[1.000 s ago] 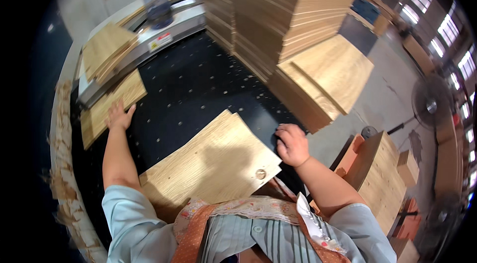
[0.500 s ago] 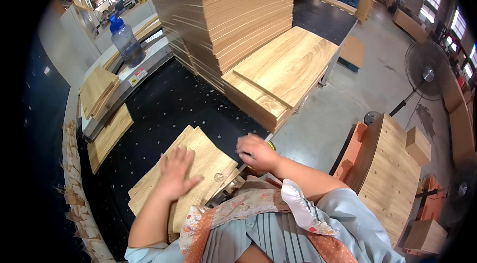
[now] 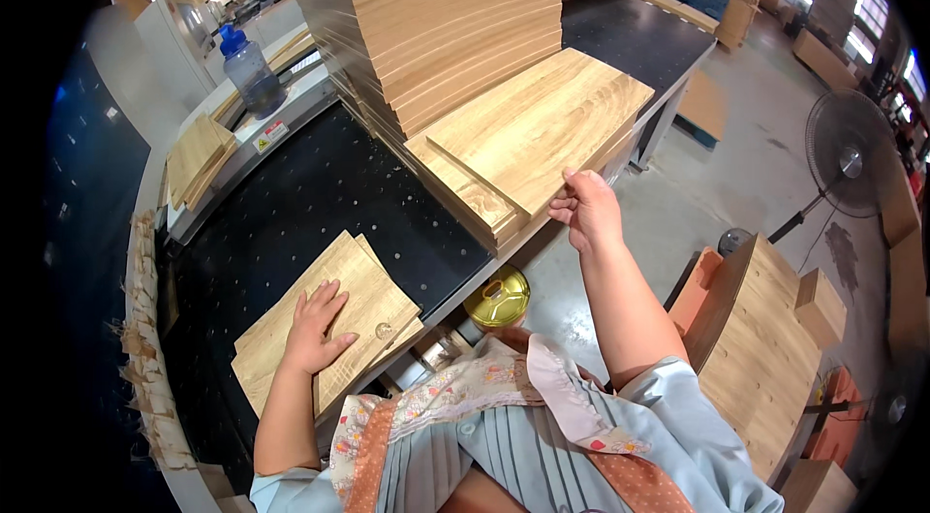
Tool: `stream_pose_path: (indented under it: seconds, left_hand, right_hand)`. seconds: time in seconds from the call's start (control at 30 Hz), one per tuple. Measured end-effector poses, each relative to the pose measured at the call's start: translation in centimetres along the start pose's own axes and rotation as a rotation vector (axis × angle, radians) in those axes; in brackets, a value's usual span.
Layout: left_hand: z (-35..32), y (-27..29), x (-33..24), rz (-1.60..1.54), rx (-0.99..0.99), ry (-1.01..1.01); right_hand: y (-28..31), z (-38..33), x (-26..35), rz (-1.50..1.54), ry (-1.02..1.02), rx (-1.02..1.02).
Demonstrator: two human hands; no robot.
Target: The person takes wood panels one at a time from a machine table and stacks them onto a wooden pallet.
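Note:
My left hand (image 3: 317,329) lies flat with its fingers spread on a small, uneven stack of wood-grain boards (image 3: 354,285) on the black table (image 3: 291,193). The top board has a round mark near its right corner. My right hand (image 3: 589,210) is at the near edge of a wood-grain board (image 3: 552,125) lying on a low pile to the right. Its fingers are curled, and whether they grip that edge cannot be made out. The board sits slightly askew over the one beneath.
A tall stack of boards (image 3: 455,19) rises behind the low pile. On the left are a machine rail (image 3: 315,92), a blue-capped bottle (image 3: 254,77) and loose boards (image 3: 197,159). A gold tin (image 3: 499,298) stands under the table edge. At right are a fan (image 3: 849,159) and a board-topped stack (image 3: 760,358).
My right hand has moved forward and right, from beside the small stack to the low pile. My left hand stays on its boards. The board lying beside the left rail has mostly gone from view.

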State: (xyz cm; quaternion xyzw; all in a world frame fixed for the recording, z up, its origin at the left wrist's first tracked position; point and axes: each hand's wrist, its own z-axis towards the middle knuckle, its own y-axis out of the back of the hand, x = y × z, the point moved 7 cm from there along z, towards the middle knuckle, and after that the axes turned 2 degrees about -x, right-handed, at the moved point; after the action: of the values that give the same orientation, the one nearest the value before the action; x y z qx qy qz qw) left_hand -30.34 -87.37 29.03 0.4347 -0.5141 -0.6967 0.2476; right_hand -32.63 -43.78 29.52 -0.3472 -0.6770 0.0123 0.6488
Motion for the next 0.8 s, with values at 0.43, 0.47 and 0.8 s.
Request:
stream_pose_path:
  seconds: [0.43, 0.47, 0.8]
  left_hand:
    - [-0.3, 0.3, 1.0, -0.075, -0.133, 0.061]
    - [-0.5, 0.2, 1.5, -0.084, -0.163, 0.064]
    - [1.6, 2.0, -0.9, -0.774, -0.428, 0.182]
  right_hand:
    - [1.0, -2.1, -0.8, 0.450, -0.081, 0.250]
    - [0.5, -3.2, -0.8, 0.449, -0.053, 0.284]
    - [-1.6, -7.1, -1.2, 0.254, 0.027, 0.563]
